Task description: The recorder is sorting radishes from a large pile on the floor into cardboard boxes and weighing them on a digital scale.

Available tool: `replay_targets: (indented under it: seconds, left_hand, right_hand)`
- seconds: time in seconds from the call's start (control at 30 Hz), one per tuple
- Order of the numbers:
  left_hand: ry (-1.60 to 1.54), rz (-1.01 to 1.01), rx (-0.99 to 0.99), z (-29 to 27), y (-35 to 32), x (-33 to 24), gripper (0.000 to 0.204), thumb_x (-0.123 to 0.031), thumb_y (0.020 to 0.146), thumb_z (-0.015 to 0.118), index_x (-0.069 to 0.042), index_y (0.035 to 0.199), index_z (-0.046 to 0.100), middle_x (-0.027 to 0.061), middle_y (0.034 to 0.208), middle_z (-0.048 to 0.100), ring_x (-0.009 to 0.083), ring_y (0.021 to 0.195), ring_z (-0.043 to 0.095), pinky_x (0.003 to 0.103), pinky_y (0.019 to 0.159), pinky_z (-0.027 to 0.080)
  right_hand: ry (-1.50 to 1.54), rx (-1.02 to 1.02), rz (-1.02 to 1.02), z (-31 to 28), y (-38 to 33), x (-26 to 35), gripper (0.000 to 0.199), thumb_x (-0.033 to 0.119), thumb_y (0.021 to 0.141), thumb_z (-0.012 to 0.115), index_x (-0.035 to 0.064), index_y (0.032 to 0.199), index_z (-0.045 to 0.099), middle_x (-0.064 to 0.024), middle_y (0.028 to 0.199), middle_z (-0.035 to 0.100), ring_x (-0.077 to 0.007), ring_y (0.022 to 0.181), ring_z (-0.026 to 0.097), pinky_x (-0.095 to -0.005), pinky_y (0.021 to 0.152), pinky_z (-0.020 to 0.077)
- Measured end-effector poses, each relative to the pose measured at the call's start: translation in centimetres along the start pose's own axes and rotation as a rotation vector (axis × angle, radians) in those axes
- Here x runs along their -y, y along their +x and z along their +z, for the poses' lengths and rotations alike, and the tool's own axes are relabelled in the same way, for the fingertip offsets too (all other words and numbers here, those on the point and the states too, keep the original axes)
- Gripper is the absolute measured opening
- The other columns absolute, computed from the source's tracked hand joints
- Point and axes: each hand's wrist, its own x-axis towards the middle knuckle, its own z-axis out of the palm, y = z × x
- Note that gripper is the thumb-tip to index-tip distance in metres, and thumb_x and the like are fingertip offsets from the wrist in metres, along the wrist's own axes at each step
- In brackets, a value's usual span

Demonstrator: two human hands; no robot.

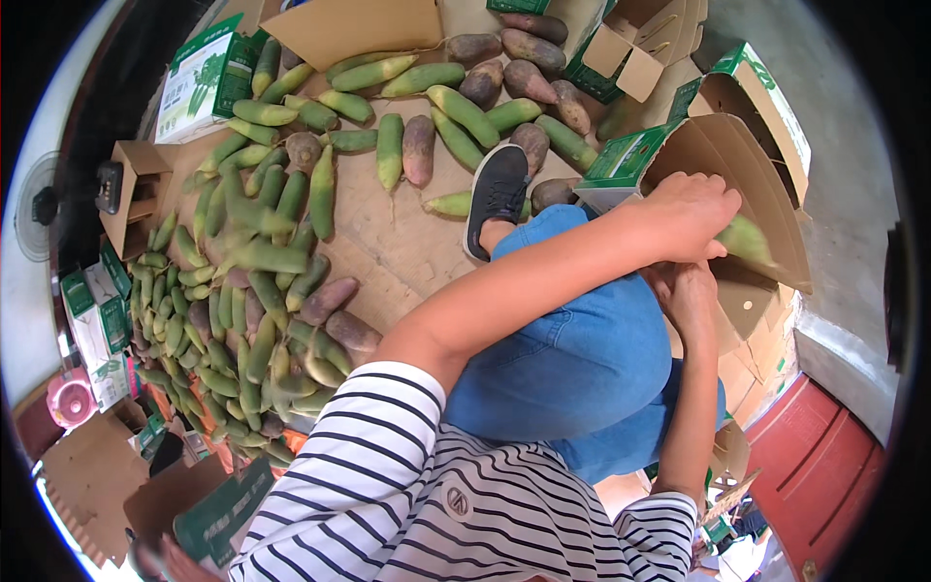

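My left hand (690, 215) reaches across my raised knee to an open cardboard box (752, 155) on the right. Its fingers are curled at one end of a green radish (747, 242), which is smeared by motion inside the box opening. Just below, my right hand (687, 293) is bent and closed near the box's lower edge, close under the left hand. What its fingers hold, if anything, is hidden. Many long green radishes (390, 150) and several dark purple-brown radishes (419, 150) lie on flattened cardboard (378, 233) ahead and left.
A dense radish heap (242, 339) fills the left side, with blurred green radishes (262, 256) above its upper part. My shoe (499, 194) stands among the radishes. Green-and-white cartons (199, 82) stand around. A pink round object (71, 398) is far left; a red panel (815, 475) is lower right.
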Motion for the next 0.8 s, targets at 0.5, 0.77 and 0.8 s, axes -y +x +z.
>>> replay_targets:
  seconds: [0.5, 0.77, 0.8]
  left_hand:
    - [0.543, -1.078, -0.181, -0.7, -41.2, 15.8, 0.042, -0.019, 0.079, 0.065, -0.004, 0.116, 0.052, 0.0215, 0.110, 0.056, 0.0390, 0.102, 0.057, 0.048, 0.085, 0.047]
    - [0.461, -1.696, -0.003, -2.9, -57.3, 17.8, 0.066, -0.034, 0.070, 0.076, -0.004, 0.123, 0.049, 0.0197, 0.129, 0.049, 0.0369, 0.116, 0.052, 0.045, 0.095, 0.045]
    - [0.467, -1.689, -0.019, -2.7, -57.9, 18.4, 0.072, -0.037, 0.066, 0.078, -0.004, 0.124, 0.049, 0.0207, 0.131, 0.048, 0.0374, 0.118, 0.051, 0.045, 0.096, 0.045]
  right_hand:
    - [0.021, -0.073, -0.003, -1.6, 0.4, 1.3, 0.060, 0.024, 0.074, 0.076, -0.0002, 0.121, 0.047, -0.0193, 0.112, 0.059, -0.0363, 0.106, 0.056, -0.0420, 0.087, 0.0463]
    - [0.034, -0.032, 0.024, -2.0, 0.9, 1.9, 0.057, 0.025, 0.077, 0.074, 0.0007, 0.121, 0.047, -0.0200, 0.112, 0.059, -0.0370, 0.107, 0.056, -0.0427, 0.088, 0.0459]
    - [0.041, -0.039, 0.025, -2.0, 0.8, 2.0, 0.057, 0.024, 0.076, 0.074, 0.0010, 0.121, 0.048, -0.0202, 0.112, 0.059, -0.0373, 0.106, 0.056, -0.0428, 0.088, 0.0459]
